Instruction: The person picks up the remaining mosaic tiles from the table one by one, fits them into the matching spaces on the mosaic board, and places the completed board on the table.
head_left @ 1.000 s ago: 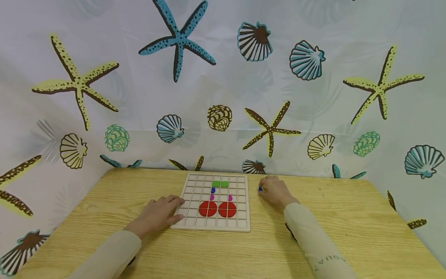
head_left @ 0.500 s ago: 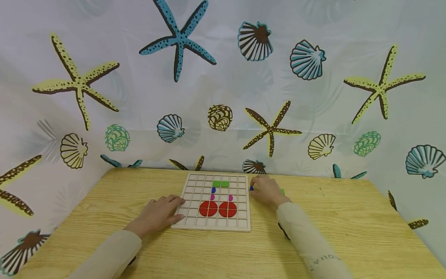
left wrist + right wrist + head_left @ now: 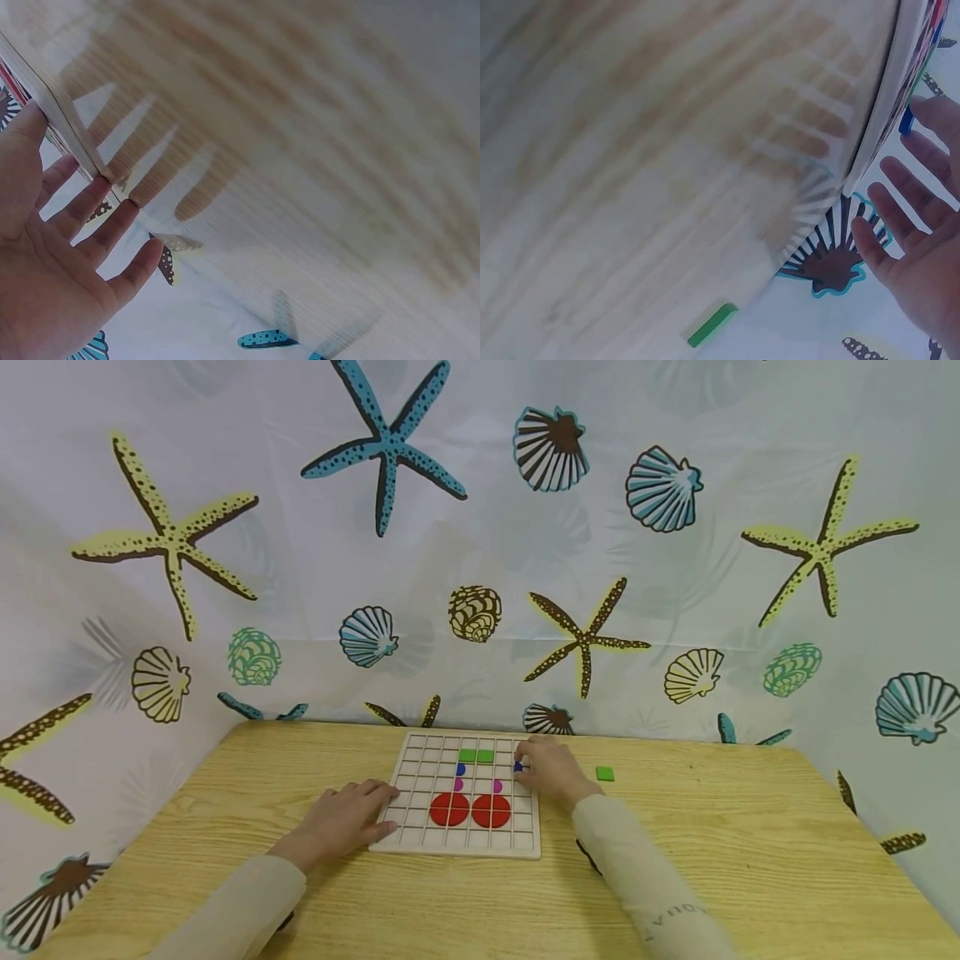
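Left of centre in the head view, the person's left grip [image 3: 341, 818], a bare hand, lies relaxed and grasps nothing, its fingertips against the left edge of a pale wooden grid board [image 3: 412, 837]. Just right, low on the board, sit two red discs [image 3: 441, 803] crossed by grid lines; above the left one come a magenta half-disc [image 3: 458, 785], a dark blue half-disc [image 3: 461, 770] and two green squares [image 3: 485, 756]. A second magenta half-disc [image 3: 498, 787] lies farther right. Over the board's upper right cells, the right grip [image 3: 553, 768] pinches a small dark blue piece [image 3: 517, 767] at its left tip, about level with the blue half-disc, bare cells between. In the right wrist view its long axis looks nearly upright; fingers hide part of it. Farther right, a loose green square tile [image 3: 604, 773] lies on the wood-grain counter [image 3: 675, 843].
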